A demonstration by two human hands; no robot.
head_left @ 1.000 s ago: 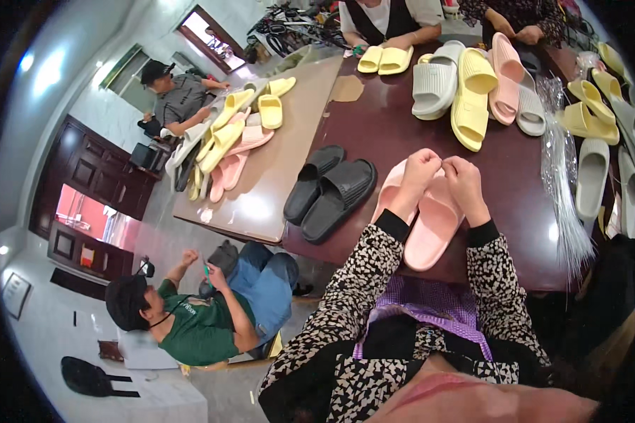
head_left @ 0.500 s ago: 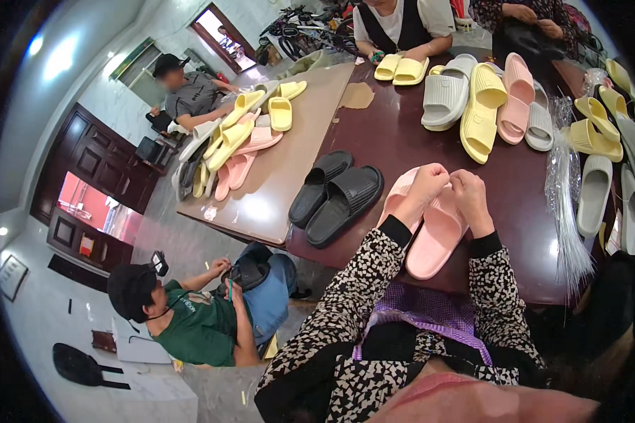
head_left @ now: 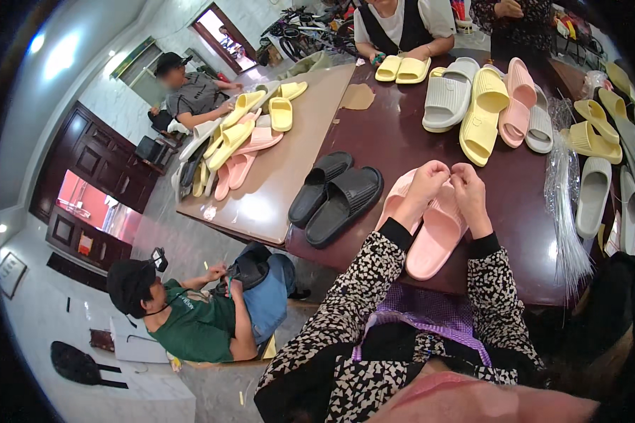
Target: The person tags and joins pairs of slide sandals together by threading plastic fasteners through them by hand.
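A messy heap of slippers (head_left: 231, 144), yellow, pink, gray and dark, lies on the tan worktop (head_left: 254, 211) at the left. Just behind it sits a person in a gray shirt (head_left: 194, 97) and a dark cap. Lower down, a person in a green shirt (head_left: 197, 321) sits with something black (head_left: 250, 266) on their lap. Many bikes (head_left: 300, 32) stand close together at the back, near an open doorway (head_left: 222, 35). A big brown door (head_left: 88, 158) is on the left. At the far side, a person in a black vest (head_left: 396, 29) has two yellow slippers (head_left: 402, 69) in front.
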